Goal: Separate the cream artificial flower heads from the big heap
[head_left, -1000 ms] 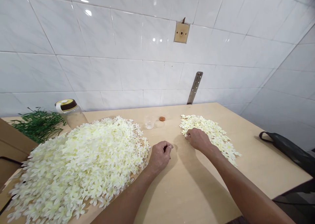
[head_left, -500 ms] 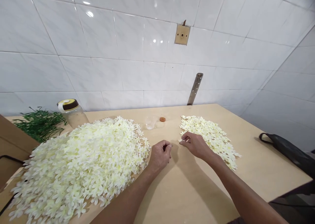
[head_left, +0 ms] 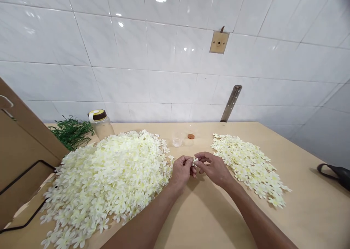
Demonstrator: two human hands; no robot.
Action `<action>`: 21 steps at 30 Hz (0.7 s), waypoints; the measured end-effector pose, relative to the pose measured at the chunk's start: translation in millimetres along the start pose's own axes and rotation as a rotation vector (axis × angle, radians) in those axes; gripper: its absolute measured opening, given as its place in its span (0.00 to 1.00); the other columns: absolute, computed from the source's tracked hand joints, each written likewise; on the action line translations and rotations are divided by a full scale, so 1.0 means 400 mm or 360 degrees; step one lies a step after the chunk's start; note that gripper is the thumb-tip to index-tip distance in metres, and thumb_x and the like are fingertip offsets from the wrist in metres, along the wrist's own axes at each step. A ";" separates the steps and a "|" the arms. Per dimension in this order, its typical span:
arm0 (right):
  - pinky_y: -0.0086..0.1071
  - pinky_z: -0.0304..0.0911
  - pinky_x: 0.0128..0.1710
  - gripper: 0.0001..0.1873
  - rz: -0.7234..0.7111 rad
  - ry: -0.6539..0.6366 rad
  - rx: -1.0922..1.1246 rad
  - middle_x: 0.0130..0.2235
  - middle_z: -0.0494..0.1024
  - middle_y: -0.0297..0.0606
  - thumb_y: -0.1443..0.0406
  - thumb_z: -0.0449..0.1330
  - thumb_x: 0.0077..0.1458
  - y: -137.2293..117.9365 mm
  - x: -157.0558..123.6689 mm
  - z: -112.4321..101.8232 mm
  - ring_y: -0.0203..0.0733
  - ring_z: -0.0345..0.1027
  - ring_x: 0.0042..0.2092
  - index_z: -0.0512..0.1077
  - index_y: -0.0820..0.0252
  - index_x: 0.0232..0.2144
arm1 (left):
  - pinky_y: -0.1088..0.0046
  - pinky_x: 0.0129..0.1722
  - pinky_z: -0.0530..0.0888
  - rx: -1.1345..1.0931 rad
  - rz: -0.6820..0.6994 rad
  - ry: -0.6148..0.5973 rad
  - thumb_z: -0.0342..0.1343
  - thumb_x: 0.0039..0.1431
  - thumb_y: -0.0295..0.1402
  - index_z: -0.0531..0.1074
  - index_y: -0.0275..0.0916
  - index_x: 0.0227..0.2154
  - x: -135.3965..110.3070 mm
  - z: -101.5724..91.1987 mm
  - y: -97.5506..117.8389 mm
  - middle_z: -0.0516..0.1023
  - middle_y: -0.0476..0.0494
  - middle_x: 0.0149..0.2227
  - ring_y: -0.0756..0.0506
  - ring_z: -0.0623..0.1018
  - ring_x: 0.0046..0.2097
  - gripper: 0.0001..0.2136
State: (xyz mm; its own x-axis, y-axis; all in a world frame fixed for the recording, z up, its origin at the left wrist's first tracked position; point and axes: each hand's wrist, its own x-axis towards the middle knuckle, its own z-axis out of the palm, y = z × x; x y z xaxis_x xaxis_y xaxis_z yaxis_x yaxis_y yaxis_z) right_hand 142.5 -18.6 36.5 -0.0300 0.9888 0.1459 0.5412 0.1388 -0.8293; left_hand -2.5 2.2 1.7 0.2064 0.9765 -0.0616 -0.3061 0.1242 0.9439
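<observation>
Left hand [head_left: 180, 171]'s pinched up, can't tell on what, and the right hand [head_left: 216, 170]'s got a small white flower [head_left: 195, 161], so I'd go light to avoid creasing it.

Sm. wht. flower [head_left: 195, 161] btwn both hands [head_left: 216, 169], partly hidden

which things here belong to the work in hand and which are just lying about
Likely in the work:
white flower, in the right hand's fingertips, left hand meeting it
smaller flower spread
large flower heap

Apparently just lying about:
lidded bottle
green sprigs
brown disc
clear cup, though its role is unclear
</observation>
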 end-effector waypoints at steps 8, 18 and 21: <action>0.30 0.70 0.30 0.20 -0.0421 0.0114 -0.0227 0.44 0.76 0.43 0.58 0.56 0.61 0.050 -0.022 0.025 0.40 0.73 0.38 0.70 0.57 0.54 | 0.78 0.19 0.66 -0.0125 -0.0039 0.0047 0.62 0.52 0.42 0.70 0.35 0.29 0.006 0.003 -0.004 0.69 0.52 0.17 0.53 0.67 0.18 0.14; 0.31 0.68 0.31 0.14 -0.0433 0.0053 -0.0294 0.35 0.79 0.39 0.59 0.53 0.65 0.048 -0.027 0.017 0.39 0.73 0.31 0.75 0.56 0.45 | 0.79 0.17 0.64 -0.0173 -0.0073 0.0109 0.66 0.47 0.41 0.71 0.35 0.33 0.011 0.005 -0.004 0.69 0.53 0.17 0.54 0.65 0.17 0.16; 0.30 0.67 0.30 0.15 -0.0370 0.0068 -0.0277 0.28 0.78 0.37 0.58 0.50 0.66 0.040 -0.029 0.021 0.39 0.72 0.28 0.75 0.57 0.40 | 0.79 0.17 0.63 -0.0164 -0.0066 0.0109 0.66 0.48 0.41 0.70 0.35 0.33 0.012 0.006 -0.006 0.68 0.54 0.16 0.54 0.64 0.17 0.16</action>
State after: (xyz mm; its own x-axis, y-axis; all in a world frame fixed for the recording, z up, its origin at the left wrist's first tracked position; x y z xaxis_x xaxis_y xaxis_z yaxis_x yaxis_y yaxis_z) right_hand 144.6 -27.4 17.0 -0.1365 0.9279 0.3470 0.6602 0.3463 -0.6664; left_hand 1.7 6.2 0.0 0.1579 0.9795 -0.1254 -0.3930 0.1788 0.9020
